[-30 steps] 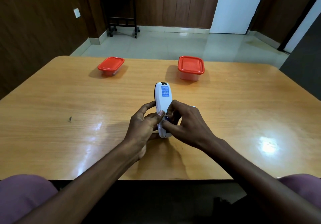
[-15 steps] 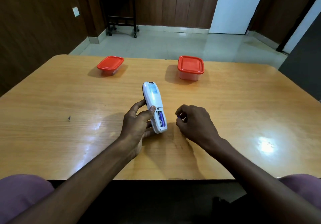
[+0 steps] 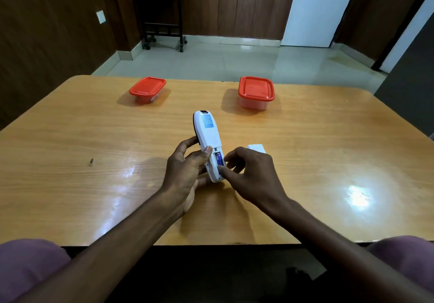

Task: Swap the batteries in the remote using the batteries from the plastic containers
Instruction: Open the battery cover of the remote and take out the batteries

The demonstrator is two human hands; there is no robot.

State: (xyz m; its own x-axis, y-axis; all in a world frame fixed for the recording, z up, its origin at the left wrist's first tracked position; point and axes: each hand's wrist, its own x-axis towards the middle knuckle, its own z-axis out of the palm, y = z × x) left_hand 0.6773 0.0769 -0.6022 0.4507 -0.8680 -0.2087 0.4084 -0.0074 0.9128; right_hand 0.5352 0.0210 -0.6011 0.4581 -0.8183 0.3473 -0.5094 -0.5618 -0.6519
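Wood-grain surface (image 3: 305, 161) carries two red-lidded containers (image 3: 147, 86) (image 3: 256, 89), both shut, at its far side. Half a second ago the right hand (image 3: 252, 175) was away; now its fingers (image 3: 226, 175) pinch at the blue battery (image 3: 219, 161) in the open bay, beside the white cover (image 3: 256, 148). The left hand (image 3: 185, 168) grips the remote (image 3: 209, 142) near centre. Removal looks underway.

One head-worn wide-angle view, looking forward and down across the glossy tan wooden desk (image 3: 70, 161), close above both forearms, tiled floor beyond.
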